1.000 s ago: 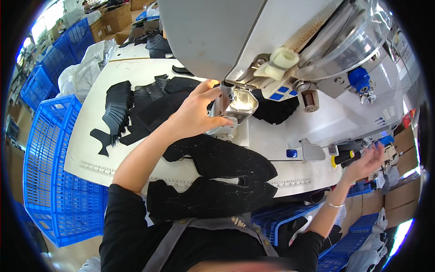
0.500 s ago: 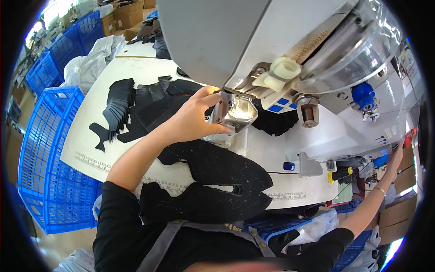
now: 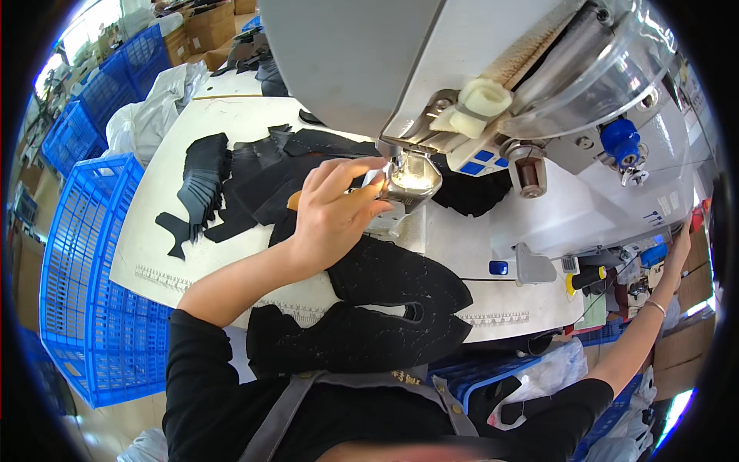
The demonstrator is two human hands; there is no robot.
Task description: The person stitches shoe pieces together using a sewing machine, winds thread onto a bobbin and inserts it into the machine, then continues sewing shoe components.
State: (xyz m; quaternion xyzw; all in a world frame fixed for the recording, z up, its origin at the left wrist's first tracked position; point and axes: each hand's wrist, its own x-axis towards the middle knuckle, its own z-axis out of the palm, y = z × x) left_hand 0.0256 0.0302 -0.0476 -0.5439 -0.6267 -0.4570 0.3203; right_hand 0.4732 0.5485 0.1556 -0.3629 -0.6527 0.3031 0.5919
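Note:
My left hand [image 3: 329, 212] is at the needle area of a grey sewing machine [image 3: 339, 54], beside its lit metal head cover [image 3: 416, 179]. Its thumb and fingers are pinched together; whatever is between them is too small to make out. A small orange piece [image 3: 293, 201] shows at the edge of this hand, its kind unclear. Below lies a black curved fabric piece [image 3: 385, 273] with a slot, on the white table [image 3: 154, 239]. My right arm stretches to the machine's far right end, where my right hand [image 3: 680, 242] is at the edge of view, fingers mostly hidden.
Stacked black cut pieces [image 3: 206, 173] lie on the table's left side. A tall blue crate [image 3: 92, 285] stands left of the table. A ruler strip [image 3: 496, 317] runs along the near edge. A black and yellow thread spool [image 3: 586, 279] is at right.
My left hand has turned and drawn its thumb and fingers from a wide spread into a pinch by the needle area. My right arm stays stretched out to the right.

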